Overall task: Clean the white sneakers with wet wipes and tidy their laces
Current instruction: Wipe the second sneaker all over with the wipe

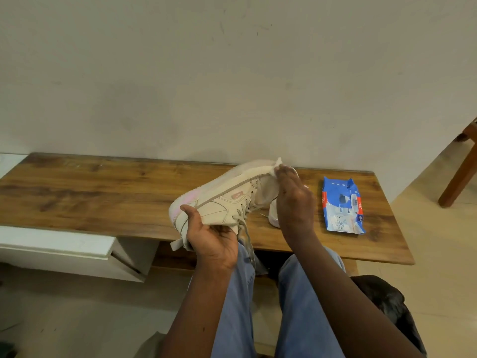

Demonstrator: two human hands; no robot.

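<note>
A white sneaker (227, 197) with a pink-tinted heel is held tilted above the front edge of the wooden bench (103, 200). My left hand (214, 239) grips it at the heel and collar, thumb on the side. Grey laces (245, 226) hang loose toward my lap. My right hand (294, 200) presses a white wet wipe (275, 167) against the toe end. A second white sneaker (273, 215) stands on the bench behind my right hand, mostly hidden.
A blue pack of wet wipes (343, 206) lies on the bench to the right. A white drawer unit (67, 251) sits under the bench's left part. A brown wooden chair leg (459, 177) stands at far right. My jeans-clad legs (304, 306) are below.
</note>
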